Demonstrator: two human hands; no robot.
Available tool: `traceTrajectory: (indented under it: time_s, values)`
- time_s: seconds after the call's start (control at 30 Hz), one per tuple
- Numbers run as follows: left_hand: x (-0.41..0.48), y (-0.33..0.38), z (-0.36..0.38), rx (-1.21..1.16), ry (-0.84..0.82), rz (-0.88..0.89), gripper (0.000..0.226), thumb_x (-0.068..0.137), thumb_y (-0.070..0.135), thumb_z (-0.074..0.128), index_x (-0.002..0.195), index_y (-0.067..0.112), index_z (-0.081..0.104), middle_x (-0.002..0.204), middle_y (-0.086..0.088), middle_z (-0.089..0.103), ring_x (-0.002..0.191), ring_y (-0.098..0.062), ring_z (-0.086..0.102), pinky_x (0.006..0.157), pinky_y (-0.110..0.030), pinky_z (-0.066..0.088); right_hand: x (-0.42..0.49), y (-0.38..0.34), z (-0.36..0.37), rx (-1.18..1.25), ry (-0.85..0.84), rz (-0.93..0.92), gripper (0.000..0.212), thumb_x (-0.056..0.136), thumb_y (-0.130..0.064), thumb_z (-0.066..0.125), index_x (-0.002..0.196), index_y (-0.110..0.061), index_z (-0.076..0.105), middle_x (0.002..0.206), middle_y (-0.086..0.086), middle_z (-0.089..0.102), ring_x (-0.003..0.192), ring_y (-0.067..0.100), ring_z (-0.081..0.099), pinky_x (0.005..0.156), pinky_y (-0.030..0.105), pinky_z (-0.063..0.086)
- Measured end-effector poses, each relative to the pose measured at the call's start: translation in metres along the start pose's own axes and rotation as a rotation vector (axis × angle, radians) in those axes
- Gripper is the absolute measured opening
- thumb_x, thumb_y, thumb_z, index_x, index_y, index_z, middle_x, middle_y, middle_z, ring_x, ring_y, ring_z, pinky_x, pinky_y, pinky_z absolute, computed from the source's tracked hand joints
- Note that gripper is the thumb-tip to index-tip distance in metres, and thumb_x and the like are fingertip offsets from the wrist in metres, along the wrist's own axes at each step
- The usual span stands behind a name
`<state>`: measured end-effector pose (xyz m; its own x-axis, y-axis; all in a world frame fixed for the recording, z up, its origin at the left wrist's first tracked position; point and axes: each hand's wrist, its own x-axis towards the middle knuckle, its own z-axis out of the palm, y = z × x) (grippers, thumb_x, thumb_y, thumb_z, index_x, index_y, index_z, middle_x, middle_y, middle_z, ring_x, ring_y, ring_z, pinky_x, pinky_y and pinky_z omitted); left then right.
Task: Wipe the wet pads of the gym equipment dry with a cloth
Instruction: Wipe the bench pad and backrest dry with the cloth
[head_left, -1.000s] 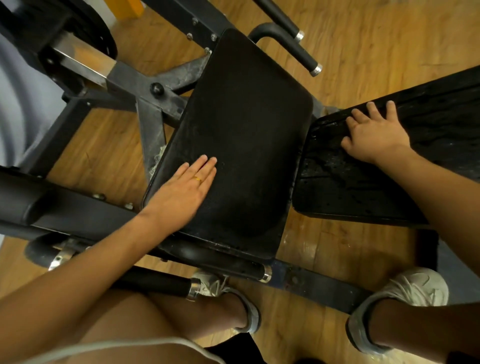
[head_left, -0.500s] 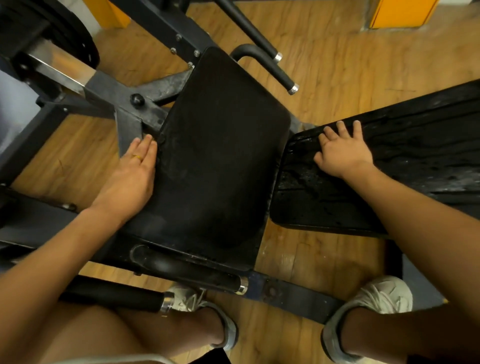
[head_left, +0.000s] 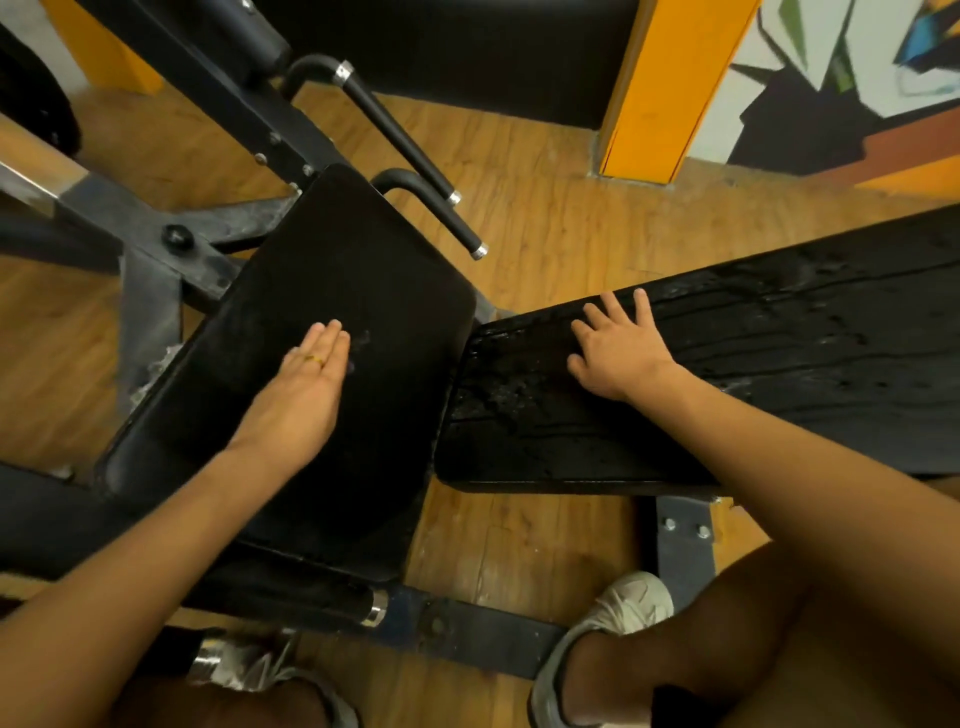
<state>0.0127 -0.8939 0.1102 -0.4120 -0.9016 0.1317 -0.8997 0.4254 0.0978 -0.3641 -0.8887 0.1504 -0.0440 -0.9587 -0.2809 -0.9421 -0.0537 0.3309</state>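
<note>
- wood floor (head_left: 545, 234) runs under everything, with a painted wall (head_left: 831, 62) at the top right
- long bench pad (head_left: 779, 364) comes in from the right edge. It's black and very obviously wet, with droplets and streaks all over, and most of the water is pooled near its left end
- seat pad (head_left: 337, 260) sits just left of it, angled, with its corner right up against the bench pad's end. It looks matte and a lot drier, with only a small shiny spot near the fingertips
- dark metal frame (head_left: 150, 234) of the machine is behind and to the left of the seat pad, bolts showing
- orange pillar (head_left: 670, 88) stands at the back, well away from the pads
- two black grip handles (head_left: 400, 140) with silver end caps stick out beside the far corner of the seat pad
- left hand (head_left: 298, 400) lies flat on the middle of the seat pad, fingers straight and together, holding nothing
- right hand (head_left: 621, 353) is pressed palm down on the wet bench pad near its left end, fingers spread, also gripping nothing
- pale sneakers at the bottom, the right shoe (head_left: 618, 613) below the bench pad and the left shoe (head_left: 249, 670) below the seat pad
- gold ring (head_left: 315, 359) on a left-hand finger
</note>
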Motion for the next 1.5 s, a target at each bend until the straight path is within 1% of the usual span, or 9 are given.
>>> traceTrajectory:
  time_s: [0.07, 0.17, 0.27, 0.47, 0.73, 0.9, 1.24, 1.37, 1.5]
  values:
    - [0.002, 0.015, 0.008, -0.096, -0.005, -0.037, 0.06, 0.101, -0.001, 0.041, 0.157, -0.002, 0.021, 0.166, -0.015, 0.02, 0.155, -0.026, 0.013, 0.123, -0.039, 0.018, -0.006, 0.008, -0.002, -0.018, -0.04, 0.027, 0.065, 0.104, -0.051, 0.027, 0.159, -0.017, 0.024, 0.169, 0.009, 0.012, 0.156, 0.033, -0.005, 0.119, 0.062, -0.009]
    - [0.002, 0.034, 0.01, -0.362, -0.067, -0.215, 0.053, 0.108, 0.009, 0.035, 0.158, 0.0, 0.021, 0.166, -0.012, 0.021, 0.155, -0.021, 0.013, 0.123, -0.032, 0.016, -0.016, 0.008, 0.004, 0.029, -0.092, 0.086, 0.066, 0.105, -0.051, 0.027, 0.16, -0.017, 0.02, 0.169, 0.01, 0.007, 0.155, 0.034, -0.008, 0.118, 0.062, -0.01]
    - [0.003, 0.048, 0.016, -0.468, -0.114, -0.299, 0.052, 0.109, 0.011, 0.034, 0.158, 0.0, 0.021, 0.166, -0.013, 0.021, 0.155, -0.021, 0.013, 0.123, -0.03, 0.014, -0.027, 0.001, 0.023, 0.068, -0.057, 0.099, 0.068, 0.105, -0.05, 0.022, 0.162, -0.016, 0.012, 0.169, 0.012, 0.0, 0.155, 0.033, -0.009, 0.121, 0.06, -0.009]
    - [0.018, 0.083, 0.04, -0.498, -0.181, -0.322, 0.052, 0.11, 0.013, 0.03, 0.159, 0.003, 0.018, 0.168, -0.01, 0.016, 0.156, -0.019, 0.008, 0.123, -0.031, 0.011, -0.031, -0.003, 0.033, 0.057, 0.013, 0.11, 0.068, 0.104, -0.049, 0.017, 0.162, -0.013, 0.01, 0.169, 0.013, 0.001, 0.155, 0.034, -0.007, 0.122, 0.06, -0.006]
    - [0.018, 0.143, 0.098, -0.678, -0.27, -0.328, 0.052, 0.11, 0.013, 0.028, 0.16, 0.006, 0.015, 0.169, -0.007, 0.013, 0.156, -0.018, 0.007, 0.123, -0.027, 0.01, -0.028, -0.003, 0.038, 0.056, 0.052, 0.107, 0.068, 0.104, -0.048, 0.017, 0.162, -0.012, 0.013, 0.169, 0.014, 0.004, 0.155, 0.035, -0.005, 0.122, 0.061, -0.003]
    - [0.007, 0.152, 0.121, -0.771, -0.231, -0.381, 0.053, 0.11, 0.02, 0.032, 0.16, 0.008, 0.018, 0.168, -0.004, 0.016, 0.156, -0.015, 0.007, 0.123, -0.025, 0.009, -0.025, -0.004, 0.04, 0.043, 0.052, 0.109, 0.069, 0.103, -0.048, 0.017, 0.161, -0.012, 0.012, 0.169, 0.015, 0.005, 0.155, 0.036, -0.005, 0.121, 0.062, -0.003]
    - [-0.011, 0.155, 0.109, -0.728, -0.336, -0.377, 0.056, 0.111, 0.017, 0.03, 0.161, 0.01, 0.009, 0.17, -0.004, 0.005, 0.156, -0.018, 0.001, 0.126, -0.032, 0.007, -0.028, -0.005, 0.036, 0.051, 0.01, 0.109, 0.069, 0.104, -0.048, 0.016, 0.162, -0.012, 0.009, 0.169, 0.015, 0.001, 0.155, 0.036, -0.007, 0.122, 0.062, -0.005]
    - [-0.008, 0.155, 0.11, -0.647, -0.367, -0.359, 0.056, 0.11, 0.012, 0.031, 0.161, 0.01, 0.009, 0.17, -0.005, 0.004, 0.156, -0.019, 0.0, 0.126, -0.033, 0.007, -0.029, -0.003, 0.036, 0.054, 0.021, 0.102, 0.068, 0.104, -0.048, 0.016, 0.162, -0.012, 0.011, 0.169, 0.015, 0.003, 0.155, 0.036, -0.006, 0.122, 0.062, -0.004]
    - [0.001, 0.152, 0.111, -0.48, -0.478, -0.317, 0.063, 0.107, 0.0, 0.031, 0.161, 0.011, 0.001, 0.17, -0.005, -0.006, 0.156, -0.021, -0.006, 0.127, -0.037, 0.006, -0.029, -0.004, 0.036, 0.048, 0.019, 0.102, 0.069, 0.103, -0.048, 0.016, 0.162, -0.012, 0.011, 0.169, 0.015, 0.004, 0.155, 0.036, -0.005, 0.122, 0.063, -0.004]
